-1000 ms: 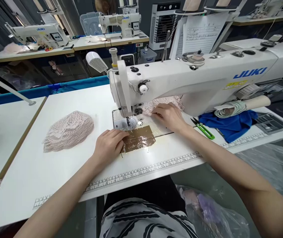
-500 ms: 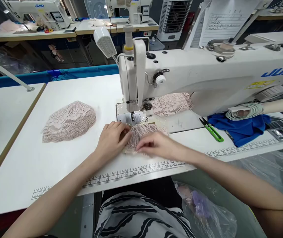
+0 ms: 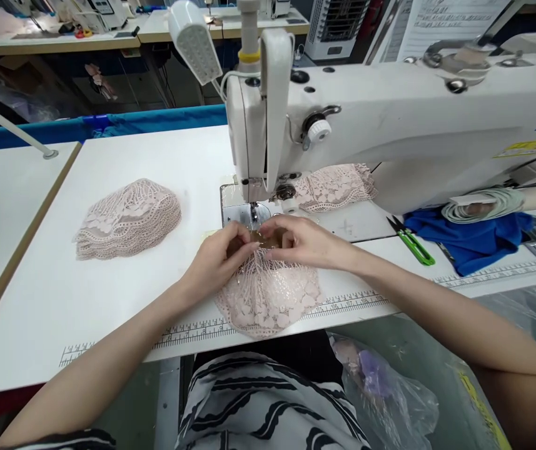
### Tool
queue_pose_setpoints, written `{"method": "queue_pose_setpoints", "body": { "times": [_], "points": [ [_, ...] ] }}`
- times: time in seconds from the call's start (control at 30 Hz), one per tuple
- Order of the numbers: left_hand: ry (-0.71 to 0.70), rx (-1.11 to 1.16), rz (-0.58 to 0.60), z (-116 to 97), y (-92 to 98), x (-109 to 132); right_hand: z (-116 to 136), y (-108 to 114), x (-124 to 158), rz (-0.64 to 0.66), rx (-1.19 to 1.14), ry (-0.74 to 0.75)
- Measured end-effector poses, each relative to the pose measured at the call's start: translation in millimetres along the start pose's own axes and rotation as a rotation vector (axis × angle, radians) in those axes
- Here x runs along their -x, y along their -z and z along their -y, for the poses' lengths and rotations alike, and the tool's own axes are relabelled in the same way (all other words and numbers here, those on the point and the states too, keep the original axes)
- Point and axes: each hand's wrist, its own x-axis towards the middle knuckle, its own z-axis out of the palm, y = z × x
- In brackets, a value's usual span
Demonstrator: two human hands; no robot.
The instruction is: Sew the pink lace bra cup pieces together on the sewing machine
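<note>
The left hand [image 3: 221,255] pinches the top edge of a pale pink lace piece [image 3: 268,297], spread on the white table [image 3: 117,294] before a sewing machine [image 3: 366,106]; whether the right hand [image 3: 312,242] alongside grips it, I can't tell.

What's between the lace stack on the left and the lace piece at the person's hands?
Head view: white tabletop beside the lace stack, then the left hand, touching the lace piece near its upper edge.
</note>
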Motion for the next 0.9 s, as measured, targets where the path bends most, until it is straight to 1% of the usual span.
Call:
{"method": "queue_pose_setpoints", "body": {
  "times": [0.07,0.13,0.17,0.2,0.27,0.33,0.37,0.43,0.5,0.57,0.63,0.7,0.8,0.9],
  "points": [
    [0.005,0.031,-0.051,0.7,0.0,-0.9,-0.1,5.5,-7.3,0.085,0.066,-0.030],
    [0.015,0.022,-0.081,1.5,0.6,-1.8,1.3,6.7,-11.5,0.094,0.181,-0.039],
    [0.015,-0.035,-0.087,1.9,1.0,-2.0,1.8,6.2,-12.3,0.076,0.252,-0.038],
    [0.010,-0.135,-0.083,2.2,1.4,-2.1,1.7,5.2,-12.4,0.053,0.318,-0.033],
    [-0.020,-0.405,-0.040,2.2,1.5,-1.5,0.0,2.8,-11.1,0.029,0.387,-0.014],
    [-0.052,-0.618,0.028,1.4,0.8,-0.2,-3.3,1.4,-8.5,0.041,0.362,0.007],
    [-0.059,-0.660,0.057,0.7,0.2,0.5,-5.0,1.4,-7.1,0.043,0.336,0.023],
    [-0.064,-0.641,0.080,-0.5,-1.1,1.0,-7.3,2.6,-4.1,0.018,0.290,0.053],
    [-0.071,-0.562,0.056,-0.6,-2.3,0.4,-7.6,4.1,-1.8,-0.022,0.218,0.062],
    [-0.096,-0.484,0.012,1.0,-3.4,-0.9,-6.1,3.8,-0.6,-0.027,0.100,0.033],
    [-0.165,-0.464,-0.039,4.2,-4.2,-1.8,-4.1,0.2,-0.4,-0.018,-0.005,0.019],
    [-0.283,-0.510,-0.097,7.9,-4.8,-1.8,-3.0,-5.8,-0.5,-0.046,-0.019,0.072],
    [-0.480,-0.615,-0.210,11.9,-4.7,-0.6,-4.3,-14.9,0.9,-0.160,0.092,0.231],
    [-0.578,-0.676,-0.287,12.7,-3.9,0.4,-8.2,-20.5,3.8,-0.263,0.192,0.370]
  ]
}}
